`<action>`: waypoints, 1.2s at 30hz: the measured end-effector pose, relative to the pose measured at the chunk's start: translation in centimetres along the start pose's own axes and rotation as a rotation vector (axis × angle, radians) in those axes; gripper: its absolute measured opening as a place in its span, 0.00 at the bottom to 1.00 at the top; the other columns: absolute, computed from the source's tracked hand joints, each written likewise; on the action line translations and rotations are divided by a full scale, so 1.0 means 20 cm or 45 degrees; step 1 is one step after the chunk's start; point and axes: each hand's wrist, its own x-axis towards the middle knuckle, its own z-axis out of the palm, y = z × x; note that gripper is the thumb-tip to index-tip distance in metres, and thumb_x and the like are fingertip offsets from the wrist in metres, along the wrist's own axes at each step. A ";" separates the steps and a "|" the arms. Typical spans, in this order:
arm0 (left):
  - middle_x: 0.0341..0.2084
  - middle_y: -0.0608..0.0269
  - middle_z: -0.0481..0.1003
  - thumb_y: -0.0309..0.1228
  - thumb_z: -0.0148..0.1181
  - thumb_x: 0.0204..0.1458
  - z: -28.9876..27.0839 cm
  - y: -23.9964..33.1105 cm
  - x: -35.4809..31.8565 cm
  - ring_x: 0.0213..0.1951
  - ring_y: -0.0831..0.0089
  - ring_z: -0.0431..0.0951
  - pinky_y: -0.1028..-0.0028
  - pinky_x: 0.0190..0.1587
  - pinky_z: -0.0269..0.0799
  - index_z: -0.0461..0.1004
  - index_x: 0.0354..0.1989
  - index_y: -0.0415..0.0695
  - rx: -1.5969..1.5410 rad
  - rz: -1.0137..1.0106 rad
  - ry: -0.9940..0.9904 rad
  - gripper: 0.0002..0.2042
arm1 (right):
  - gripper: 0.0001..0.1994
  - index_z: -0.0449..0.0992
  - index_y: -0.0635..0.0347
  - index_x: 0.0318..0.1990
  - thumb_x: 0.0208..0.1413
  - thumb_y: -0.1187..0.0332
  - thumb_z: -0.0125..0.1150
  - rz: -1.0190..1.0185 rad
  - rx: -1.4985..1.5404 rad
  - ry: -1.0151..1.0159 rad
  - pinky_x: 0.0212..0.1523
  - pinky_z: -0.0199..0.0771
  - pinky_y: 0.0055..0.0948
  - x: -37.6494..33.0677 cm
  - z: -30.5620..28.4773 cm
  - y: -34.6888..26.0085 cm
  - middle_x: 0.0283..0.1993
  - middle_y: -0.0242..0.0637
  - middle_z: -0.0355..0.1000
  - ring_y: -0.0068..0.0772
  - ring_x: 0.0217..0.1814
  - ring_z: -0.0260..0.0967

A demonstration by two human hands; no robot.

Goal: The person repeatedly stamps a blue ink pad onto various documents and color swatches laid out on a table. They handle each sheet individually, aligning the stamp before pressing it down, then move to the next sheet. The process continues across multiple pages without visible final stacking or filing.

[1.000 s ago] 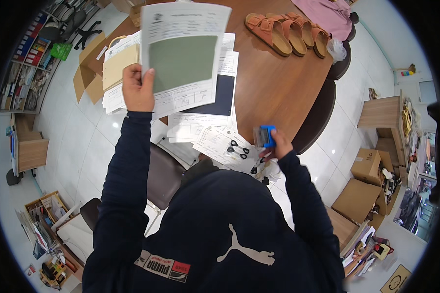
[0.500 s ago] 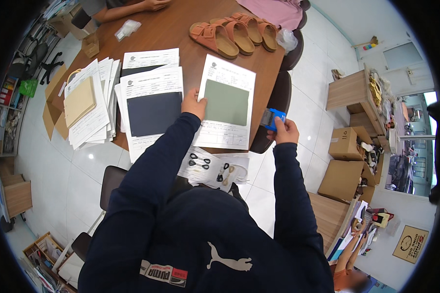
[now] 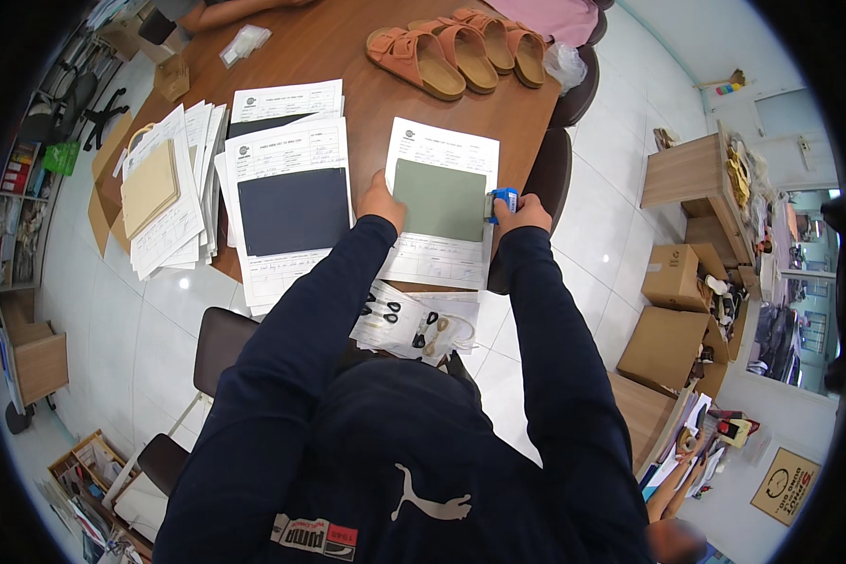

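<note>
In front of me lies a white printed sheet (image 3: 437,263) with a sage-green swatch (image 3: 440,199) on it. My left hand (image 3: 381,205) is closed at the sheet's left edge, beside the swatch, its fingers partly hidden. A small blue and grey hand tool (image 3: 504,204) sits in my right hand (image 3: 524,216), whose fingers are closed round it. The tool is at the right edge of the sheet, right beside the swatch; whether it touches the swatch I cannot tell. To the left, a similar sheet bears a dark navy swatch (image 3: 293,212).
Further left are stacked papers topped by beige swatches (image 3: 150,190). Orange sandals (image 3: 428,61) stand on the table's far side, beside clear plastic (image 3: 564,68). Dark chairs (image 3: 550,174) line the right edge. Sheets with black and beige loops (image 3: 414,324) lie near my lap. Another person's arm (image 3: 226,13) rests at the far left.
My right hand has brought the blue tool left, from off the table's side to the sheet's right edge. My left hand stays at the left edge, and the sheet has shifted slightly in view.
</note>
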 end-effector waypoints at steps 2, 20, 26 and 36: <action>0.40 0.40 0.76 0.21 0.58 0.43 0.00 -0.01 0.00 0.45 0.46 0.76 0.60 0.50 0.71 0.62 0.58 0.39 -0.031 -0.001 -0.007 0.28 | 0.21 0.74 0.67 0.38 0.46 0.56 0.67 -0.005 0.002 -0.004 0.44 0.76 0.40 0.00 0.01 -0.02 0.35 0.51 0.77 0.51 0.39 0.77; 0.47 0.36 0.73 0.26 0.62 0.42 -0.03 -0.01 0.02 0.50 0.44 0.74 0.61 0.56 0.68 0.60 0.62 0.39 -0.110 -0.106 -0.101 0.34 | 0.18 0.76 0.63 0.42 0.48 0.60 0.66 -0.310 -0.235 -0.088 0.46 0.74 0.42 0.05 -0.02 -0.05 0.39 0.50 0.76 0.52 0.42 0.75; 0.45 0.36 0.74 0.26 0.63 0.41 -0.04 0.00 0.01 0.48 0.44 0.75 0.61 0.55 0.69 0.61 0.61 0.39 -0.123 -0.077 -0.087 0.34 | 0.16 0.76 0.59 0.44 0.48 0.67 0.67 -0.534 -0.217 -0.158 0.47 0.73 0.41 0.05 -0.05 -0.04 0.43 0.48 0.74 0.51 0.45 0.73; 0.45 0.38 0.75 0.28 0.64 0.41 -0.03 -0.02 0.02 0.47 0.45 0.75 0.60 0.54 0.70 0.62 0.61 0.39 -0.122 -0.041 -0.077 0.33 | 0.17 0.75 0.58 0.46 0.46 0.72 0.68 -0.661 -0.191 -0.268 0.49 0.73 0.38 0.09 -0.08 -0.02 0.42 0.45 0.74 0.50 0.46 0.73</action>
